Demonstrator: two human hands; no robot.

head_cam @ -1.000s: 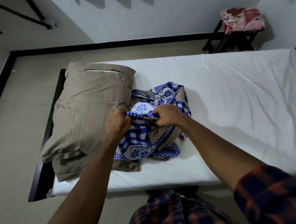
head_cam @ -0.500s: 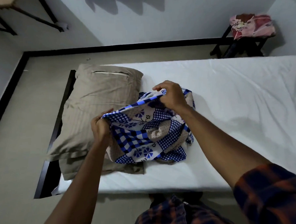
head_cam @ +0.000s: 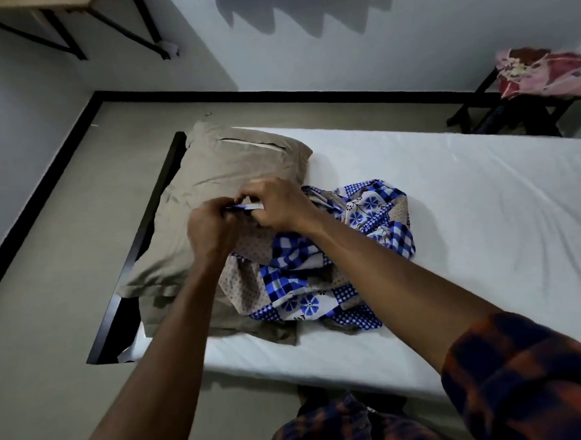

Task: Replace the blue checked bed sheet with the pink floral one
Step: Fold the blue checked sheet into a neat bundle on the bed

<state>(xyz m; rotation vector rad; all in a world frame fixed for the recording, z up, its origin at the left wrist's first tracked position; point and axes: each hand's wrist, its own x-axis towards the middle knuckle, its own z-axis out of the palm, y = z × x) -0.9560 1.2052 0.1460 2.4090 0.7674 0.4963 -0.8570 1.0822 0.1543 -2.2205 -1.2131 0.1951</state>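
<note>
You stand at the near long edge of a bare white mattress in a small room with pale walls and a dark skirting line along the floor.

The blue checked sheet lies bunched in a heap toward the mattress's left end. Its left side rests against and partly over the beige pillow. One edge of it is lifted above the pillow, and both your hands have hold of that edge. Your left hand has its fingers curled round the fabric. Your right hand pinches the same strip just beside it, the two hands nearly touching.

The pillow sits at the left end of the mattress, with more beige fabric showing beneath it at the near edge. The dark bed frame shows past the mattress's left end.

The pink floral sheet is a bundle on a dark stool against the far wall, beyond the mattress's far right corner and well apart from your hands. A plaid sleeve covers your right upper arm.
</note>
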